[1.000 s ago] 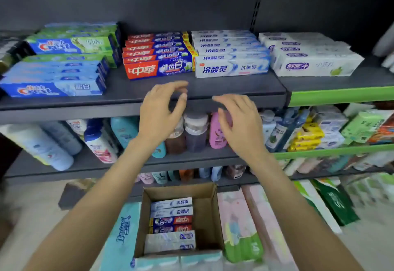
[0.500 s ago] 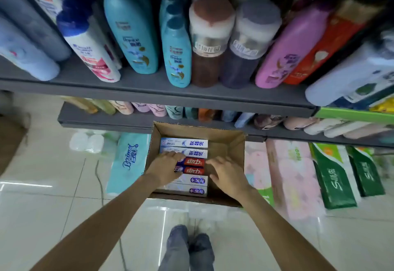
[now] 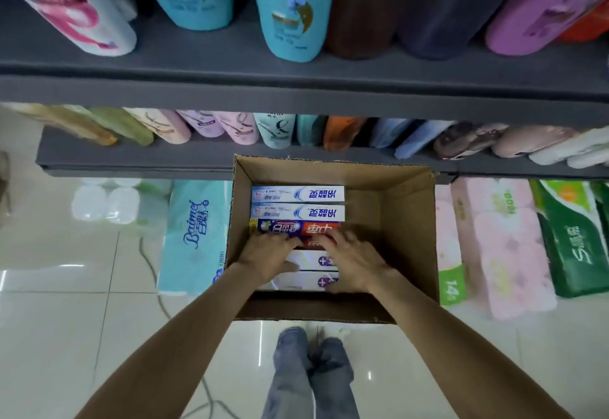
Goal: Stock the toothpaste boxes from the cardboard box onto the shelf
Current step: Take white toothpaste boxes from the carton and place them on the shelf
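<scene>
The open cardboard box [image 3: 408,220] stands on the floor below the shelves. Along its left side lie several toothpaste boxes: two white-and-blue ones [image 3: 296,202] at the far end, a red-and-blue one [image 3: 293,228], a second red-and-blue one mostly under my hands, and two white ones [image 3: 309,270] nearest me. My left hand [image 3: 267,253] rests on the left part of the covered red-and-blue box, thumb over a white box. My right hand [image 3: 354,258] lies over its red right end with fingers spread. Neither hand has lifted anything.
The grey shelf edge [image 3: 296,95] with shampoo bottles [image 3: 286,9] hangs overhead, and a lower shelf [image 3: 138,161] of tubes is just behind the box. Tissue packs [image 3: 194,237] flank the box left and right [image 3: 501,247]. My legs [image 3: 309,375] stand on the tiled floor.
My head has dropped from the toothpaste shelf toward the floor. Both hands came down from the shelf into the cardboard box and now lie on the toothpaste boxes.
</scene>
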`<state>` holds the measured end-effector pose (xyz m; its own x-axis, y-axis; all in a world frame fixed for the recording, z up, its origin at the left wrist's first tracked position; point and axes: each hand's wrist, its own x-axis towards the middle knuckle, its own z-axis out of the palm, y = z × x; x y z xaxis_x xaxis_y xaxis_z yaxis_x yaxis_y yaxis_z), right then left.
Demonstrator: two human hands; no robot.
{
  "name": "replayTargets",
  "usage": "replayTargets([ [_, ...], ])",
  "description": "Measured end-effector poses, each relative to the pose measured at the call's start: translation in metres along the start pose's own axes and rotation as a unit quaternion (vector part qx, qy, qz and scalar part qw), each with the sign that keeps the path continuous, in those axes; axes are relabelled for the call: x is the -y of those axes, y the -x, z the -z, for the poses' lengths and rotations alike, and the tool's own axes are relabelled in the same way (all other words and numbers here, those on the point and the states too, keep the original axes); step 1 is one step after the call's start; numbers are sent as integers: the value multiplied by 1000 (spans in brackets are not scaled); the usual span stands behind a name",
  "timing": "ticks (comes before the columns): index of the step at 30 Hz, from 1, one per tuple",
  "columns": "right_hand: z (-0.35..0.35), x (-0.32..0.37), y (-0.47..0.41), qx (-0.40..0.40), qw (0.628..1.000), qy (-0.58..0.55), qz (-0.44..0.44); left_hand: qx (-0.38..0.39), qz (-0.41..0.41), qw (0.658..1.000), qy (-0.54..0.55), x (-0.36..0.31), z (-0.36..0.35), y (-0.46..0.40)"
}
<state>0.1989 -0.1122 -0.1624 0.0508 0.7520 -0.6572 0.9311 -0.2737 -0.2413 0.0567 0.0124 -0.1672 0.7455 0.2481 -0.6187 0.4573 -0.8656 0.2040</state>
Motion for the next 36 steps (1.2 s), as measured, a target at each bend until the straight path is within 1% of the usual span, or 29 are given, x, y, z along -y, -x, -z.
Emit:
replayTargets([
  [2, 1, 1, 5, -38, 999, 13, 4, -41, -4, 999, -12, -5, 1, 2],
  [3, 0, 1, 7, -49, 999, 10, 1, -50, 2, 999, -9, -7, 1, 2],
  [4, -1, 2, 9, -54, 999, -3, -8, -45, 7, 999, -7, -9, 2, 3],
  [8, -7, 6, 12, -50, 992, -98, -70, 10, 0, 1000, -4, -7, 4, -2],
  [10, -8, 8, 13, -60, 979, -163, -106, 10, 6, 999, 30, -5, 7, -4],
  [12, -8, 10, 15, -64, 964, -224, -129, 4, 5, 999, 42, -4, 9, -4],
  [15, -2, 2, 21, -92, 952, -254, -143, -29, 11, 999, 36, -4, 12, 1],
  [17, 8, -8, 29, -121, 940, -287, -138, -85, 27, 994, 61, -5, 15, 3],
  [19, 19, -16, 36, -151, 920, -342, -119, -159, 60, 980, 105, -5, 20, 4],
  [21, 27, -18, 36, -196, 892, -386, -130, -215, 97, 960, 152, -6, 25, 3],
  [22, 28, -17, 33, -225, 869, -414, -154, -221, 102, 955, 170, -8, 27, 4],
  [24, 29, -14, 25, -258, 817, -472, -208, -194, 94, 959, 182, -10, 28, 6],
  [25, 28, -11, 21, -255, 811, -480, -216, -183, 89, 963, 174, -10, 27, 8],
  [27, 31, -7, 19, -219, 835, -464, -199, -186, 91, 967, 149, -8, 24, 13],
  [30, 33, 3, 22, -138, 880, -421, -169, -216, 92, 964, 125, -10, 26, 19],
  [32, 31, 9, 24, -110, 897, -392, -172, -240, 86, 962, 95, -10, 29, 20],
  [34, 26, 13, 25, -82, 895, -399, -181, -221, 85, 969, 71, -13, 35, 24],
  [36, 21, 11, 23, -40, 908, -369, -194, -176, 104, 978, 45, -18, 40, 27],
])
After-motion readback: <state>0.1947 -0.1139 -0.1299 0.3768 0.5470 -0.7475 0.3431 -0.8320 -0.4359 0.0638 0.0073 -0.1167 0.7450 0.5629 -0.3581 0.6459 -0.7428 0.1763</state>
